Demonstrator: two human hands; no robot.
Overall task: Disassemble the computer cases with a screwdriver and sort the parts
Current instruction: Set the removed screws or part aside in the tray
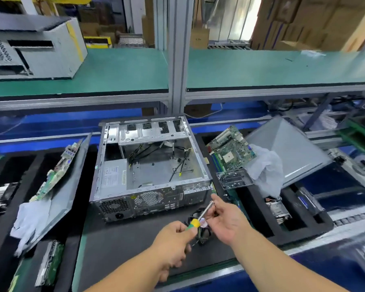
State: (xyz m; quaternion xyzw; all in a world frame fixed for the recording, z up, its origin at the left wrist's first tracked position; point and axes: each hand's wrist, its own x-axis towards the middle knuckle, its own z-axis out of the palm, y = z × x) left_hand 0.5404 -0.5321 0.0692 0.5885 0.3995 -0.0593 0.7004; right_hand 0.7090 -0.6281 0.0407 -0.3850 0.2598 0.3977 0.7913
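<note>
Two hands meet just in front of the opened computer case (150, 171), which lies on the dark table (118, 245) with its lid off. The left hand (173, 241) has its grip curled round the screwdriver (195, 222) handle; the right hand (228, 220) pinches the shaft near its tip. A motherboard (232, 149) rests right of the case, a grey panel (287, 152) beyond it

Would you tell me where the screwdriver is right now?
Low centre of the head view: the left hand grips the screwdriver, just before the open computer case.
</note>
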